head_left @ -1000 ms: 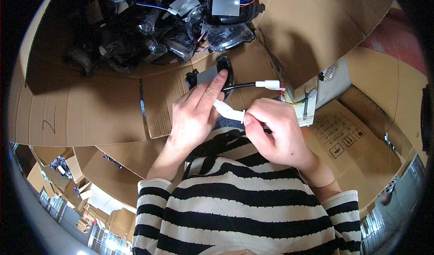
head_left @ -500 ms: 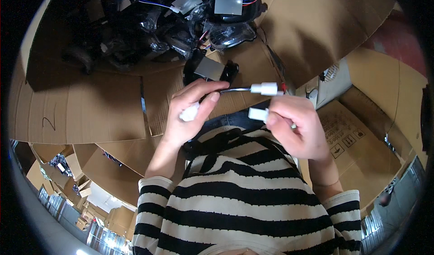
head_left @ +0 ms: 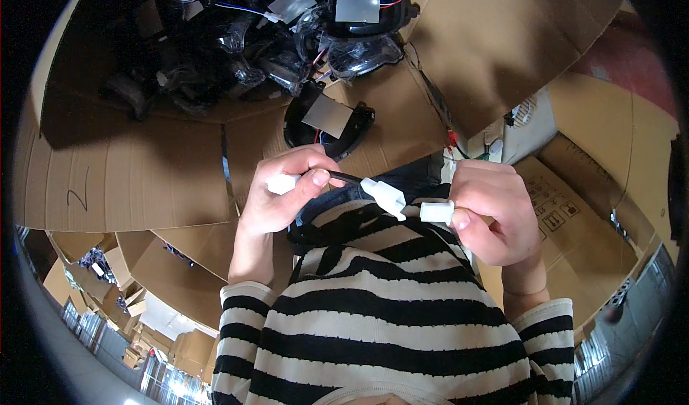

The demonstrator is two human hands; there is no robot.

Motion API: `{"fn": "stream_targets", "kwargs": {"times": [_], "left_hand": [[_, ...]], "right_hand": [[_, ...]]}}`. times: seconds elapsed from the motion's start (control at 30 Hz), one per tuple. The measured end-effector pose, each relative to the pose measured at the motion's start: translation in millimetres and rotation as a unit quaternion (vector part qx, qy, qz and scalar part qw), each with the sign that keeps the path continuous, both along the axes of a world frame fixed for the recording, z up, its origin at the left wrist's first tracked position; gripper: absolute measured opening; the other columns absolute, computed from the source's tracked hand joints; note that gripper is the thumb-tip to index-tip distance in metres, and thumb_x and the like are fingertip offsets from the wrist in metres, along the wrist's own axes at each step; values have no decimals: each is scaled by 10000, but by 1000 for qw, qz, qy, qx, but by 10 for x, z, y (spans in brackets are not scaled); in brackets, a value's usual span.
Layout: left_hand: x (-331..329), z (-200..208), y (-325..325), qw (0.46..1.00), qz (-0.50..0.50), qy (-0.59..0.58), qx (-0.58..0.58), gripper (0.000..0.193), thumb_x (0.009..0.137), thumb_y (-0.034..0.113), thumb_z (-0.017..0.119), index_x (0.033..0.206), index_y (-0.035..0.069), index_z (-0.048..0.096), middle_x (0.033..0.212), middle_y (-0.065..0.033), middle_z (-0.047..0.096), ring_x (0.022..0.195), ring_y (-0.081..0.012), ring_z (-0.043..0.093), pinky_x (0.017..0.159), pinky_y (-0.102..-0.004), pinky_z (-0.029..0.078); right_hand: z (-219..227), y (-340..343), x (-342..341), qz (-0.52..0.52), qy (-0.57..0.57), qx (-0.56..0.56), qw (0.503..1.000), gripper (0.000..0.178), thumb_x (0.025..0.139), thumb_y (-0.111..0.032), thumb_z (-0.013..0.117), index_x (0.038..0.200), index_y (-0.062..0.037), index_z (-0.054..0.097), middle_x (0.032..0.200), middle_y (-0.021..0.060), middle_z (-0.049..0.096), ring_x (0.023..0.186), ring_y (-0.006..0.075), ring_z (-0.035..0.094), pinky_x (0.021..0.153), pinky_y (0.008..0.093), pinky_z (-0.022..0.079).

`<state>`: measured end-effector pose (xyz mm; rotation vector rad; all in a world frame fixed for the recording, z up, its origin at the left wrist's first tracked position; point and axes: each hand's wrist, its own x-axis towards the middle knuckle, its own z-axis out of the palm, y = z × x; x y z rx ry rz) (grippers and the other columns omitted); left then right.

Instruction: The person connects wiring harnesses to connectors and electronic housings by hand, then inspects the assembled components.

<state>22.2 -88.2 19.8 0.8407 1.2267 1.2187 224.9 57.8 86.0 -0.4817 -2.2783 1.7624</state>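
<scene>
My left hand [head_left: 283, 193] is closed on a black cable [head_left: 343, 177] and a small white connector [head_left: 282, 184] that sticks out past my fingers. A second white connector [head_left: 384, 195] hangs on the end of that cable between my hands. My right hand [head_left: 495, 211] pinches another white plug [head_left: 436, 211] between thumb and fingers, a short gap from the middle connector. Both hands are raised in front of my striped shirt [head_left: 387, 319].
A black lamp unit with a grey square label [head_left: 326, 121] lies on a cardboard flap just beyond my hands. A cardboard box [head_left: 129, 168] ahead holds several black lamp housings with wires [head_left: 287, 32]. More cartons [head_left: 567, 204] stand at the right.
My hands have drawn apart and come closer to my chest. The connectors that were held together a second ago are now separate, one in each hand.
</scene>
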Motion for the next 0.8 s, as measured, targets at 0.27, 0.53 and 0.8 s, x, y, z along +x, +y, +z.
{"fn": "stream_targets", "kwargs": {"times": [0.27,0.53,0.8], "left_hand": [[-53,54,43,996,-82,44,2,126,819,99,538,782,-10,590,680,-52,569,597,-110,498,520,-232,370],[-94,62,87,989,-129,-12,-76,132,820,99,527,774,-6,593,693,-35,566,615,-80,491,532,-209,351],[-65,517,-336,961,218,17,-171,132,748,83,555,784,-31,609,717,-102,590,684,-138,559,575,-240,442]], "right_hand": [[-9,10,-75,46,-3,35,998,101,628,-5,579,617,-30,482,570,78,448,516,253,445,465,341,351],[-97,-39,-76,7,-21,176,984,117,577,17,547,556,-26,440,520,79,379,472,241,400,422,332,290],[-74,148,-39,65,-18,49,997,85,651,-22,540,608,-15,467,546,82,423,494,247,431,451,337,332]]}}
